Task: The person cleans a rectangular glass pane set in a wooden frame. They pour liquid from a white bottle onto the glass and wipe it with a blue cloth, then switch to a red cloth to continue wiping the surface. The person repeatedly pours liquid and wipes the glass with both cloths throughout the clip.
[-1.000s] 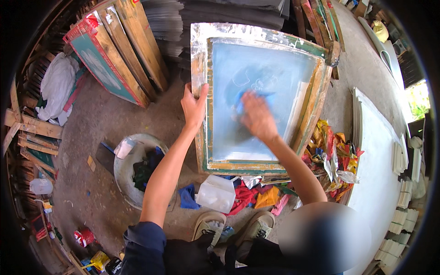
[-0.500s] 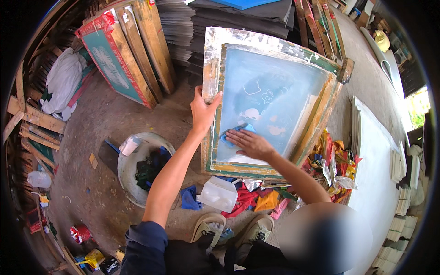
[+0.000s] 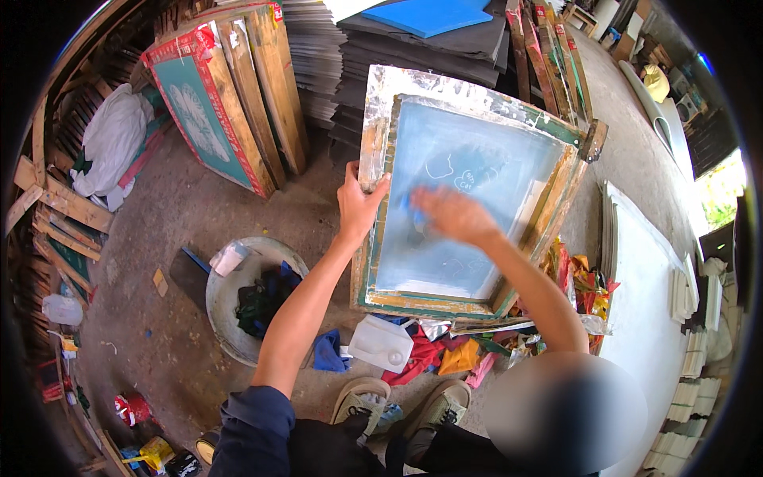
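Note:
A wooden screen-printing frame [image 3: 548,219], splashed with paint, stands tilted in front of me. White outline drawings show on its pale blue mesh [image 3: 469,262]. Around the frame's left edge, my left hand [image 3: 362,200] is closed, the thumb toward the front. My right hand [image 3: 455,213] is over the middle of the mesh and smeared by motion. Beneath its fingers a bit of blue cloth [image 3: 408,207] shows, pressed against the mesh; most of it is hidden.
A bucket with dark cloths [image 3: 218,306] stands at left, near a white plastic jug [image 3: 381,343] and coloured rags [image 3: 457,358]. More screen frames [image 3: 258,103] lean at upper left. Stacked dark sheets [image 3: 413,60] rise behind; white boards [image 3: 644,270] lie at right.
My right hand has wiped upward across the mesh with the blue cloth. White blotches low on the mesh have faded. My left hand keeps its grip on the frame, which sits slightly lower in view.

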`<state>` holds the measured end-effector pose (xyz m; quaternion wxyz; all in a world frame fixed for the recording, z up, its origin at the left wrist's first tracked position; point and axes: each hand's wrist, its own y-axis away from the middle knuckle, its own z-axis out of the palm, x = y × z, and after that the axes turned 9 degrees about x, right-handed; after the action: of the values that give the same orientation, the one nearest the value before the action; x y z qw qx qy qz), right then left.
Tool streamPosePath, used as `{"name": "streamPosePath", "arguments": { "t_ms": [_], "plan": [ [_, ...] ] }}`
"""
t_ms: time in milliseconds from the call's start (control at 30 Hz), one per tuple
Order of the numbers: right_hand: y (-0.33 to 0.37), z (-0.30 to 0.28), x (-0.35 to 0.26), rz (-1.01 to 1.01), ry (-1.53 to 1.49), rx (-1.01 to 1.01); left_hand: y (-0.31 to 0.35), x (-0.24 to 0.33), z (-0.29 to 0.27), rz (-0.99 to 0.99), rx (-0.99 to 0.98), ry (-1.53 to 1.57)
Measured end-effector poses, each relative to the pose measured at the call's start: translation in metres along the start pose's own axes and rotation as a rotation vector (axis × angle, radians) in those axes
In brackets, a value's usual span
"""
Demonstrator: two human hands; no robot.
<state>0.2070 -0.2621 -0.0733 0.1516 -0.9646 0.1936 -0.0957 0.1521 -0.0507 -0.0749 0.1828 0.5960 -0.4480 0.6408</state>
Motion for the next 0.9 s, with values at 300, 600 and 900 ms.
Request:
{"name": "streamPosePath", "arguments": {
  "t_ms": [300, 600, 900],
  "plan": [
    [0.005, 0.012, -0.03, 0.005, 0.003, 0.158, 0.002, 0.001, 0.0, 0.018, 0.034, 0.034],
    [-0.005, 0.006, -0.021, -0.113, 0.009, 0.211, 0.0, 0.005, 0.005, 0.005, 0.018, 0.023],
    [0.006, -0.011, -0.004, 0.047, 0.237, 0.295, 0.001, 0.01, 0.008, 0.059, 0.009, 0.029]
  ]
}}
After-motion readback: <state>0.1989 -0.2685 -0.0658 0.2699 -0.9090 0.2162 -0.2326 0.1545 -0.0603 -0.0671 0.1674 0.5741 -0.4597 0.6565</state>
